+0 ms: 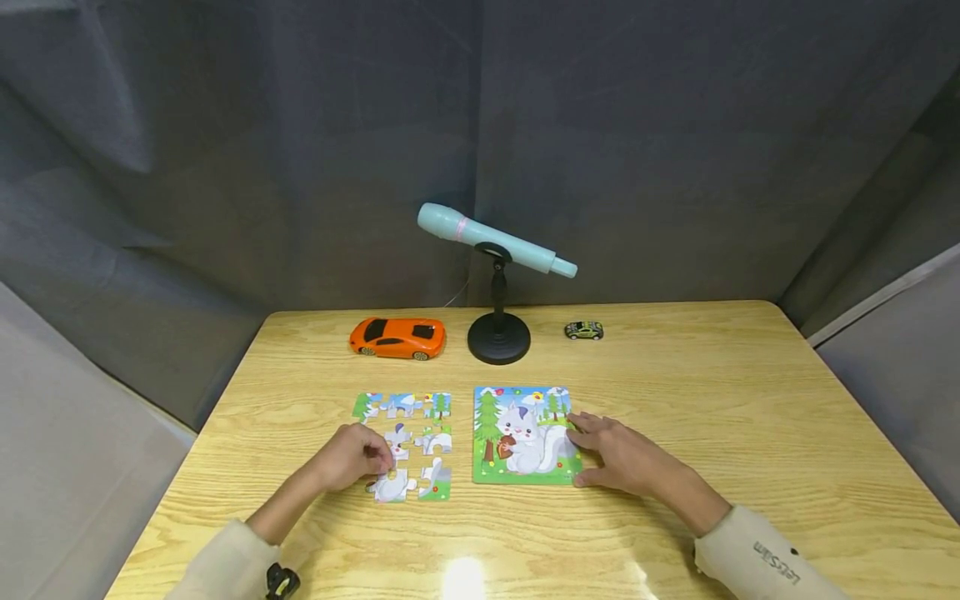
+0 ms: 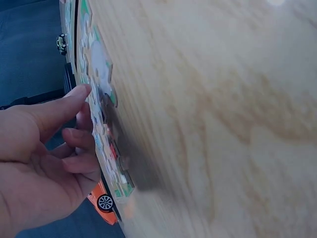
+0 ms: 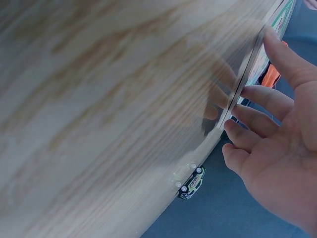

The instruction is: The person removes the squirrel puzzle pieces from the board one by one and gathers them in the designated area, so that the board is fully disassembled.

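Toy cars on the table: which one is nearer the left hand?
The orange car, the larger one, left of the microphone stand. The small green car sits beyond the stand, on the right hand's side.

Bright overhead glare; blurred wrist views

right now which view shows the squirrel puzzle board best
The head view: the squirrel puzzle board lies flat and whole, the right hand touching its right edge. The right wrist view shows only its thin edge at the fingertips; the left wrist view shows a distant sliver.
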`<control>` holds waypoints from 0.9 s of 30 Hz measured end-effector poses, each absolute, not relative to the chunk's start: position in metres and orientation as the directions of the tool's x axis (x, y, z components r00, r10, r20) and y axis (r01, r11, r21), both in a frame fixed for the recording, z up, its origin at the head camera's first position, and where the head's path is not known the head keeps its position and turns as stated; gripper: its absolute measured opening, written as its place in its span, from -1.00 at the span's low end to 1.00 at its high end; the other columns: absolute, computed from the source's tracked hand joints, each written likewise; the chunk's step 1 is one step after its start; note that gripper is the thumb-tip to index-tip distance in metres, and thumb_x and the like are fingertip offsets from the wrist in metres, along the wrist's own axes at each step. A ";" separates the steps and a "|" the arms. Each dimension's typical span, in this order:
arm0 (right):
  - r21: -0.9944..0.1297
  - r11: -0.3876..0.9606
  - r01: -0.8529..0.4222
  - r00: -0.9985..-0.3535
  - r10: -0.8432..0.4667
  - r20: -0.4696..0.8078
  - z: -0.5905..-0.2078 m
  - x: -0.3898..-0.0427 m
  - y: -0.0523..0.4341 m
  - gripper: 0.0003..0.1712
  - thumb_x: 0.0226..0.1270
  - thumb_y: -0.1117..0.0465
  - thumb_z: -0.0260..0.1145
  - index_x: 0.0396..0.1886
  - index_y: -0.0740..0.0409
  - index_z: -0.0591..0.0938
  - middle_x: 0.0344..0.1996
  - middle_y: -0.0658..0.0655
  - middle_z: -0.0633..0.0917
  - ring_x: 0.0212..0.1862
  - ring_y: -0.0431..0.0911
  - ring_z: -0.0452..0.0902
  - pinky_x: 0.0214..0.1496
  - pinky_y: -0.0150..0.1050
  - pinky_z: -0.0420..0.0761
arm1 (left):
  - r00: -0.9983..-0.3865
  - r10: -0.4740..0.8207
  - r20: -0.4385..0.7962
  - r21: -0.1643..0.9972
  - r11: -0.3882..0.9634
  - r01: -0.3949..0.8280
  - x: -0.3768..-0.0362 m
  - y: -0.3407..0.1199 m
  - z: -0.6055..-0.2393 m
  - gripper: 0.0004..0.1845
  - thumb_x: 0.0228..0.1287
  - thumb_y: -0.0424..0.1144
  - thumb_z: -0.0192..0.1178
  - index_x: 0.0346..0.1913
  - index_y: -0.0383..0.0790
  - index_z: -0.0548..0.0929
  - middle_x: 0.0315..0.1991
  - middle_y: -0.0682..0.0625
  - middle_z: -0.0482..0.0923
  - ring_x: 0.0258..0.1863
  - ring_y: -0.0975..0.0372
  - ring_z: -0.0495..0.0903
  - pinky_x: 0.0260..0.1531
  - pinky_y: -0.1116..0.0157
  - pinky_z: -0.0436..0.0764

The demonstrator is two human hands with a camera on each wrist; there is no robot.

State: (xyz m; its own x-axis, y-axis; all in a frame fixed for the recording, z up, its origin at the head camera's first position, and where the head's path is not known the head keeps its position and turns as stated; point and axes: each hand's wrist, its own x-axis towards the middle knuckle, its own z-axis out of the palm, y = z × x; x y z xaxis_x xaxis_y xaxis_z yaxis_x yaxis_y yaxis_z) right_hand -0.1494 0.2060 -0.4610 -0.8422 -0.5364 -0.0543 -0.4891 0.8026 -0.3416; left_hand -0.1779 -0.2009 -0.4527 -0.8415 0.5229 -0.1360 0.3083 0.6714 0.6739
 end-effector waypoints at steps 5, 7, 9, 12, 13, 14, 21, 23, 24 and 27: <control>-0.337 0.801 -0.495 -0.838 -0.542 -0.058 -0.461 -0.150 0.205 -0.19 -0.06 -0.12 0.33 0.13 0.29 0.40 0.24 0.22 0.23 0.25 0.15 0.10 0.16 0.05 0.17 | -0.839 0.528 -0.132 0.653 0.683 0.328 -0.180 -0.199 -0.450 -0.90 0.04 -0.41 0.21 -0.52 -0.15 0.65 -0.51 0.11 0.56 -0.50 0.28 0.45 -0.50 0.36 0.45; -0.336 0.801 -0.495 -0.838 -0.543 -0.061 -0.461 -0.150 0.205 -0.19 -0.06 -0.12 0.33 0.13 0.29 0.40 0.24 0.23 0.23 0.25 0.15 0.10 0.16 0.05 0.17 | -0.835 0.535 -0.129 0.658 0.676 0.331 -0.182 -0.198 -0.447 -0.91 0.05 -0.39 0.21 -0.51 -0.16 0.65 -0.50 0.11 0.56 -0.51 0.28 0.45 -0.52 0.36 0.45; -0.335 0.803 -0.493 -0.839 -0.541 -0.064 -0.461 -0.150 0.205 -0.18 -0.06 -0.12 0.32 0.13 0.28 0.39 0.25 0.22 0.23 0.25 0.15 0.09 0.16 0.05 0.17 | -0.832 0.542 -0.120 0.666 0.665 0.338 -0.184 -0.194 -0.445 -0.92 0.06 -0.39 0.21 -0.49 -0.18 0.65 -0.48 0.10 0.56 -0.53 0.28 0.45 -0.54 0.36 0.46; -0.331 0.806 -0.491 -0.840 -0.539 -0.064 -0.462 -0.151 0.206 -0.18 -0.06 -0.13 0.32 0.14 0.27 0.39 0.25 0.21 0.23 0.25 0.14 0.09 0.17 0.04 0.17 | -0.827 0.550 -0.117 0.678 0.652 0.338 -0.188 -0.186 -0.440 -0.95 0.06 -0.40 0.20 -0.45 -0.22 0.65 -0.48 0.06 0.55 -0.58 0.27 0.44 -0.59 0.36 0.45; -0.330 0.807 -0.490 -0.841 -0.537 -0.065 -0.462 -0.151 0.207 -0.18 -0.06 -0.13 0.33 0.14 0.27 0.39 0.25 0.21 0.22 0.25 0.13 0.09 0.17 0.04 0.17 | -0.825 0.554 -0.112 0.683 0.646 0.341 -0.190 -0.182 -0.439 -0.96 0.07 -0.40 0.20 -0.44 -0.23 0.64 -0.47 0.05 0.54 -0.59 0.27 0.43 -0.60 0.36 0.45; -0.330 0.807 -0.489 -0.842 -0.536 -0.065 -0.462 -0.151 0.207 -0.18 -0.06 -0.13 0.33 0.14 0.26 0.39 0.25 0.20 0.23 0.25 0.13 0.09 0.17 0.04 0.17 | -0.822 0.559 -0.106 0.689 0.637 0.344 -0.192 -0.178 -0.438 -0.96 0.07 -0.40 0.19 -0.42 -0.25 0.64 -0.47 0.03 0.54 -0.59 0.27 0.43 -0.60 0.36 0.45; -0.328 0.807 -0.491 -0.841 -0.537 -0.061 -0.462 -0.151 0.207 -0.18 -0.06 -0.13 0.33 0.14 0.27 0.39 0.24 0.21 0.23 0.25 0.12 0.09 0.16 0.03 0.18 | -0.819 0.562 -0.117 0.721 0.615 0.320 -0.205 -0.140 -0.434 -0.84 0.07 -0.32 0.23 -0.25 -0.26 0.59 -0.40 0.06 0.50 -0.60 0.26 0.39 -0.60 0.34 0.44; -0.330 0.805 -0.493 -0.840 -0.539 -0.059 -0.462 -0.151 0.207 -0.18 -0.06 -0.13 0.33 0.14 0.27 0.39 0.24 0.22 0.24 0.25 0.12 0.10 0.16 0.03 0.18 | -0.813 0.568 -0.130 0.726 0.613 0.312 -0.208 -0.127 -0.433 -0.79 0.06 -0.29 0.24 -0.20 -0.26 0.58 -0.37 0.06 0.50 -0.57 0.25 0.40 -0.54 0.33 0.44; -0.331 0.804 -0.495 -0.840 -0.540 -0.057 -0.462 -0.151 0.207 -0.19 -0.06 -0.12 0.33 0.13 0.28 0.40 0.24 0.22 0.24 0.25 0.13 0.10 0.16 0.04 0.18 | -0.810 0.570 -0.135 0.727 0.613 0.310 -0.209 -0.120 -0.433 -0.76 0.06 -0.28 0.24 -0.18 -0.26 0.57 -0.37 0.06 0.50 -0.54 0.25 0.42 -0.52 0.33 0.45; -0.330 0.799 -0.503 -0.836 -0.547 -0.050 -0.461 -0.151 0.206 -0.19 -0.06 -0.11 0.34 0.13 0.29 0.40 0.23 0.23 0.25 0.24 0.14 0.11 0.16 0.04 0.18 | -0.799 0.584 -0.141 0.737 0.601 0.310 -0.211 -0.102 -0.432 -0.71 0.03 -0.29 0.26 -0.14 -0.29 0.55 -0.34 0.02 0.51 -0.46 0.22 0.43 -0.47 0.33 0.44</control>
State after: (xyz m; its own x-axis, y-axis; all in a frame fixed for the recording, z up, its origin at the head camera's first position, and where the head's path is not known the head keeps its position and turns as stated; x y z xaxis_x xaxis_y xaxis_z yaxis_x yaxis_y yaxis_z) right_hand -0.1506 0.2063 -0.4613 -0.8359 -0.5466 -0.0499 -0.5028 0.7990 -0.3298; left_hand -0.2115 -0.1016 -0.4320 -0.7994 0.5841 -0.1406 0.3098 0.6013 0.7365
